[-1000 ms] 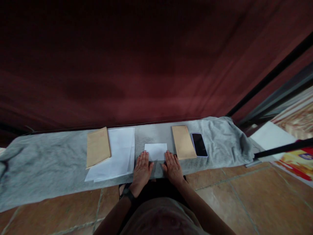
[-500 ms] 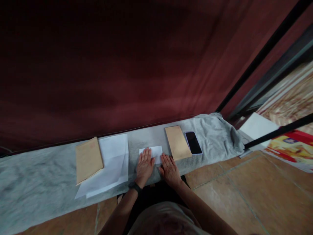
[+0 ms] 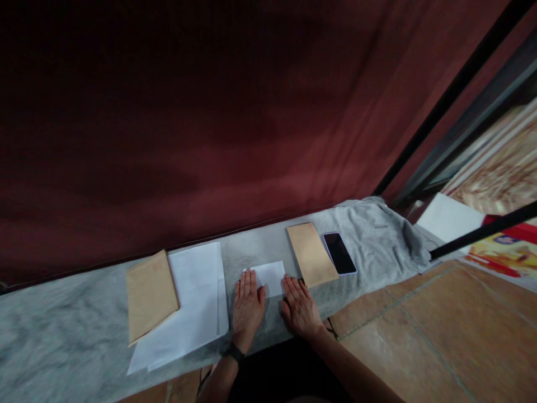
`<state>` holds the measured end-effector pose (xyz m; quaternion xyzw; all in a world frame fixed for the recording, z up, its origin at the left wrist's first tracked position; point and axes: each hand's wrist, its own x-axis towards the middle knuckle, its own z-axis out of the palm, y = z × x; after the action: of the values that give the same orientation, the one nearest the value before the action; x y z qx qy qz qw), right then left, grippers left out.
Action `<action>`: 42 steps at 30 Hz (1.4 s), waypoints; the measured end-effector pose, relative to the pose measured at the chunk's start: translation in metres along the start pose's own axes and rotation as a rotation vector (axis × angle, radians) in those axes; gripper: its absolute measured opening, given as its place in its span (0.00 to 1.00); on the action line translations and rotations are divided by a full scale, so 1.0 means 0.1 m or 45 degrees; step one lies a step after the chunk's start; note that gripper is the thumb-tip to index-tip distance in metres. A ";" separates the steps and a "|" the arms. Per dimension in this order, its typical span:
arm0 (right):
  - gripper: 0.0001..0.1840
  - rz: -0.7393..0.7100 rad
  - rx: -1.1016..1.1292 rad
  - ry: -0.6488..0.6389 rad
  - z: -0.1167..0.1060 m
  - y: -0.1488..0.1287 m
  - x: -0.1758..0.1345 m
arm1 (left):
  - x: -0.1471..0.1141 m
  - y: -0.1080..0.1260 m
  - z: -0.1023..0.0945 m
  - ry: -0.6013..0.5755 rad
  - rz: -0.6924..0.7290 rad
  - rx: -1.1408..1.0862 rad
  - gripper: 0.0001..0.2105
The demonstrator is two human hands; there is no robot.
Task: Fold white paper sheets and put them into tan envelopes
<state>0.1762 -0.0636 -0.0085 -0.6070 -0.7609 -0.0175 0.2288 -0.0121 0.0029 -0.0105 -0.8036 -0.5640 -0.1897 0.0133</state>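
A small folded white sheet of paper (image 3: 271, 278) lies on the grey cloth between my hands. My left hand (image 3: 248, 302) rests flat over its left edge, fingers stretched out. At its right edge, the fingertips of my right hand (image 3: 301, 305) lie flat, fingers extended and the thumb slightly apart. Just beyond the right hand is a brown envelope (image 3: 312, 254). Left of my hands, larger white sheets (image 3: 197, 302) lie partly under another brown envelope (image 3: 151, 294).
A phone (image 3: 339, 253) lies right of the nearer envelope. Grey cloth (image 3: 62, 330) covers the long narrow surface, bunched at its right end. A dark red wall (image 3: 251, 140) rises behind. Black bars (image 3: 482, 230) and a red-and-yellow printed package (image 3: 507, 252) are at the right.
My right hand has slid slightly right, to the paper's edge, so more of the small paper shows. The whole view has shifted a little with the head.
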 end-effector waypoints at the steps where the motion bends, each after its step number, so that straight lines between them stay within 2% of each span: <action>1: 0.33 0.003 -0.002 0.004 0.00 0.00 0.00 | 0.00 0.00 0.01 0.010 0.000 -0.003 0.30; 13: 0.32 0.019 0.004 0.002 0.04 0.01 -0.01 | -0.02 -0.02 0.05 0.044 0.000 -0.027 0.31; 19: 0.30 -0.026 -0.026 0.075 0.07 0.02 -0.03 | -0.02 0.00 0.06 -0.006 -0.042 0.014 0.30; 26: 0.28 -0.037 -0.061 0.113 0.11 0.02 -0.04 | -0.04 -0.01 0.07 0.060 -0.014 0.040 0.29; 32: 0.27 -0.033 -0.139 0.129 0.17 0.02 -0.06 | -0.02 0.03 0.03 -0.080 -0.062 0.152 0.29; 36: 0.27 -0.039 -0.168 0.101 0.20 0.05 -0.06 | -0.01 0.06 -0.02 -0.130 -0.081 0.179 0.28; 42: 0.27 -0.018 -0.196 0.000 0.20 0.08 -0.05 | -0.04 0.06 -0.04 -0.060 -0.111 0.140 0.27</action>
<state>0.1776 -0.0603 -0.0305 -0.6174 -0.7615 -0.0777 0.1813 -0.0087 -0.0034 -0.0069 -0.7806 -0.6082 -0.1397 0.0360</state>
